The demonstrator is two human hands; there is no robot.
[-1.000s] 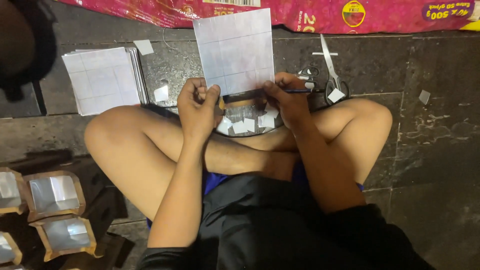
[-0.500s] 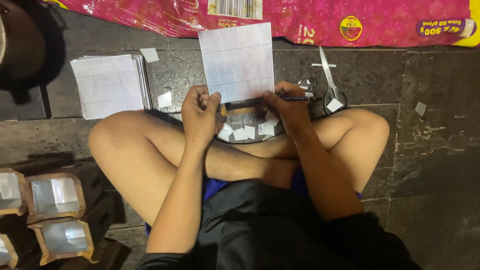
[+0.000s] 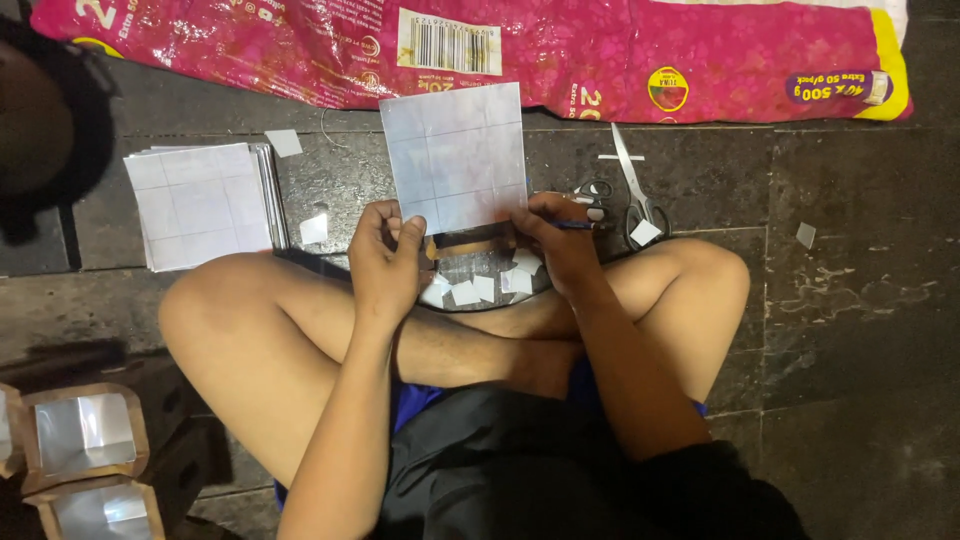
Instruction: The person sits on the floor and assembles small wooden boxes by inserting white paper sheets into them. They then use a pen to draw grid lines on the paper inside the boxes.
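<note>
Left hand (image 3: 388, 262): fingers are curling shut on the lower left edge of the grid sheet (image 3: 455, 155), pressing it down.
Right hand (image 3: 560, 243): fingers are pinching shut round a pen (image 3: 572, 225) at the sheet's lower right corner.
Grid sheet: is lying on the floor (image 3: 860, 300) just ahead of the crossed legs, between both hands.
Cut squares (image 3: 480, 288): are lying scattered just under the hands.
Scissors (image 3: 632, 195): are resting beside the right hand.
Paper stack (image 3: 198, 205): is sitting well left.
Pink bag (image 3: 560, 50): is lying beyond the sheet.
</note>
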